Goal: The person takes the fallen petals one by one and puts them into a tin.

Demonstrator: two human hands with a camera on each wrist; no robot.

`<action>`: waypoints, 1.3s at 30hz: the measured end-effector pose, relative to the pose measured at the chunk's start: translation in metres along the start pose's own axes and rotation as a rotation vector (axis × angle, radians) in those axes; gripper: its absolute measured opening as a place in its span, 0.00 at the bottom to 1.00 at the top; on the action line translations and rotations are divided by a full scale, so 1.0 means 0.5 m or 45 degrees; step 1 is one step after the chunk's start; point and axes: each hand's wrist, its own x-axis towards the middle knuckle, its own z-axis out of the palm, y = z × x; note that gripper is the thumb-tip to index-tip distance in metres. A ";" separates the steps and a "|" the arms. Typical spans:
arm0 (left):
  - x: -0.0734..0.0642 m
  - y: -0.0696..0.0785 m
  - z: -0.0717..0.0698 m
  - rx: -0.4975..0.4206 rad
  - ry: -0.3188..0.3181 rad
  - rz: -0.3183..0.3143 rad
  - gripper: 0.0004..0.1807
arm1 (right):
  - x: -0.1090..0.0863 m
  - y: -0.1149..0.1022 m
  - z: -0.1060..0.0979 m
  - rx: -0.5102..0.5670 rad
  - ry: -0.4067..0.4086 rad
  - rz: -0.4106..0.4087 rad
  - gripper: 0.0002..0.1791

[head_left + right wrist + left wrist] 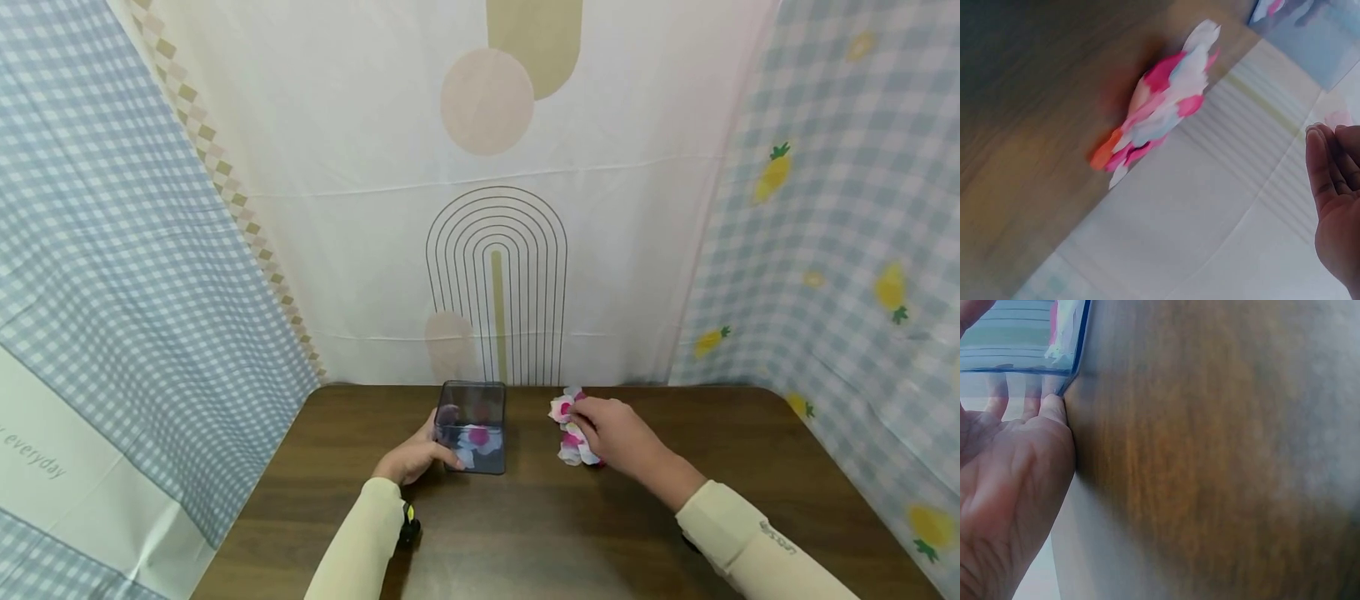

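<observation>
My left hand [412, 457] grips a clear, dark-tinted plastic box [495, 460] by its left side, thumb at the front. White and pink petals [478, 437] lie inside the box. In the left wrist view, fingers of the left hand [1013, 475] show through the clear wall of the box [1010, 370]. Right of the box, a loose pile of white, pink and orange artificial petals [1172, 94] lies on the table. Over the pile, my right hand [618, 433] has its fingertips together. A pale pink petal [1338, 117] shows at those fingertips in the right wrist view.
Both hands work over a dark brown wooden table [525, 533]. A white patterned cloth [360, 275] hangs behind its back edge. Checked cloths hang on the left [150, 250] and, with pineapples, on the right [832, 275].
</observation>
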 end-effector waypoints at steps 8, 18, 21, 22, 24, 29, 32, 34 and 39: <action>-0.003 0.001 0.009 -0.005 0.019 -0.001 0.60 | -0.013 -0.017 0.018 -0.003 0.051 -0.095 0.08; -0.009 0.001 0.014 0.025 0.035 0.023 0.59 | -0.017 -0.027 0.013 0.021 -0.056 -0.023 0.07; -0.010 0.002 0.013 0.027 0.033 0.023 0.59 | -0.018 -0.025 0.016 0.021 -0.045 -0.003 0.07; -0.011 0.003 0.013 0.027 0.033 0.021 0.59 | -0.018 -0.024 0.016 0.023 -0.039 0.003 0.07; -0.011 0.004 0.013 0.027 0.031 0.021 0.59 | -0.018 -0.023 0.018 0.026 -0.027 0.011 0.07; -0.013 0.004 0.013 0.036 0.032 0.032 0.59 | -0.014 -0.027 0.023 0.035 -0.036 -0.005 0.06; -0.014 0.003 0.012 0.034 0.041 0.038 0.59 | -0.005 -0.038 0.028 0.021 -0.045 -0.023 0.05; -0.014 0.002 0.011 0.031 0.044 0.037 0.59 | 0.004 -0.047 0.033 0.024 -0.055 -0.035 0.05; -0.014 -0.001 0.005 0.018 0.029 0.040 0.60 | 0.047 -0.086 0.048 0.054 -0.054 -0.054 0.04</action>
